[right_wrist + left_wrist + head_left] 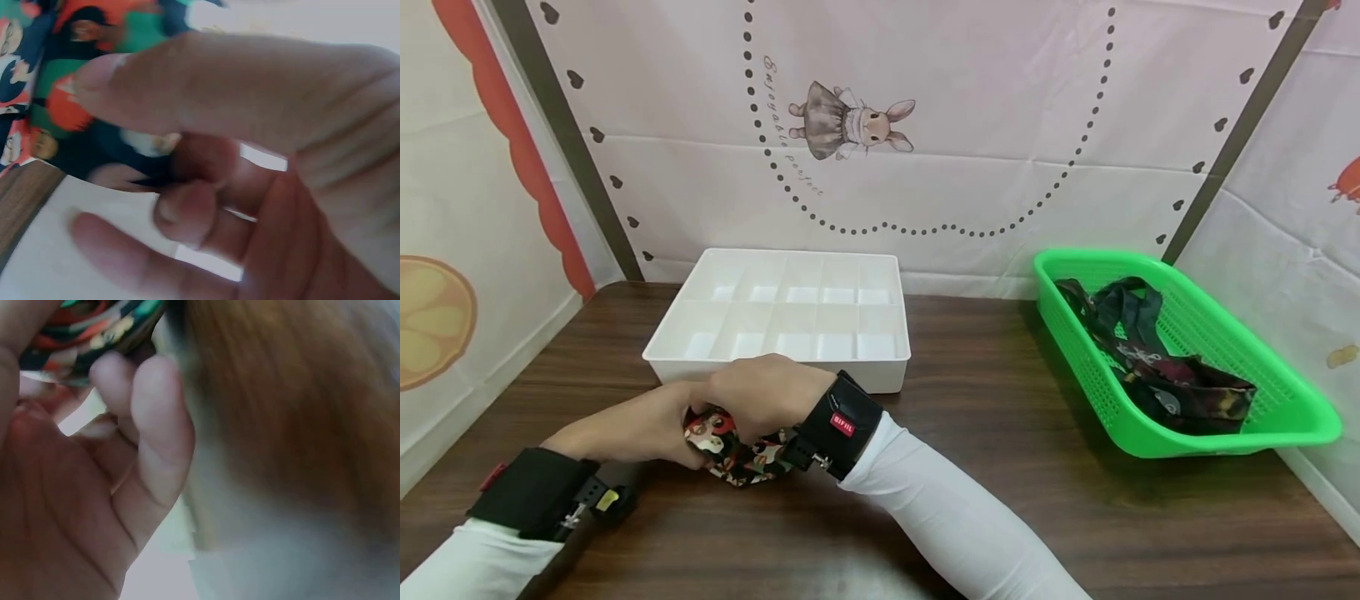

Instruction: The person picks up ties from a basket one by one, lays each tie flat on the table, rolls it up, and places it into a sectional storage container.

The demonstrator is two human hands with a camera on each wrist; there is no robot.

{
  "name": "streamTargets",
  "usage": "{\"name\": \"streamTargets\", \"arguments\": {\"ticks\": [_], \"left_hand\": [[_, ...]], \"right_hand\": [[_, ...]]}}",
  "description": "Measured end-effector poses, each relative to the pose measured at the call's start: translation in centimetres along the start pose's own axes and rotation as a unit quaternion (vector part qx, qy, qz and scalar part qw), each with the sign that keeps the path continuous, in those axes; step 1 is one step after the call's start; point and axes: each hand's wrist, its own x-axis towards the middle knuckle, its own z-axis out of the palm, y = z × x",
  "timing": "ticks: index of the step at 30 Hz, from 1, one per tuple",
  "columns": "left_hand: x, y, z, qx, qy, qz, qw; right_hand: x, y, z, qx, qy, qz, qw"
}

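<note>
Both hands hold a piece of printed cloth low over the table, just in front of the white divided box. Its dark print carries red, green and cream figures. My left hand grips the cloth's left end; in the left wrist view the cloth shows stacked folds at the fingertips. From above, my right hand reaches across it. The right wrist view has the thumb lying on the cloth with curled fingers beneath, pinching it. Much of the cloth is hidden behind the hands in the head view.
The white box has two rows of compartments and stands against the back of the table. A green basket at the right holds dark patterned fabric items with straps. Printed cloth walls enclose the wooden table.
</note>
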Motion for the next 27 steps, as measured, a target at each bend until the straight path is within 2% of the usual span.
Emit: {"name": "streamTargets", "arguments": {"ticks": [4,8,11,17,21,24,27], "left_hand": [[0.27,0.43,-0.08,0.030,0.004,-0.012,0.9995],[0.26,0.39,0.04,-0.023,-0.010,-0.035,0.9991],[0.13,0.20,0.19,-0.066,-0.020,-0.037,0.9970],[-0.16,-0.10,0.25,-0.083,-0.025,-0.046,0.9952],[-0.11,0.22,0.23,-0.055,-0.017,-0.048,0.9972],[-0.01,0.55,-0.03,-0.023,-0.008,-0.046,0.9987],[-0.04,0.58,-0.26,-0.004,-0.005,-0.050,0.9987]], "right_hand": [[-0.19,-0.06,-0.28,-0.005,-0.011,0.005,1.000],[-0.13,-0.04,-0.04,-0.004,-0.002,0.023,1.000],[-0.07,0.02,0.21,-0.004,0.009,0.027,1.000],[-0.12,0.00,0.10,0.005,0.002,0.015,1.000],[-0.45,0.28,-0.26,0.032,-0.020,0.002,0.999],[-0.55,0.38,-0.39,0.028,-0.018,-0.003,0.999],[-0.39,0.31,-0.19,0.010,-0.009,0.014,1.000]]}}
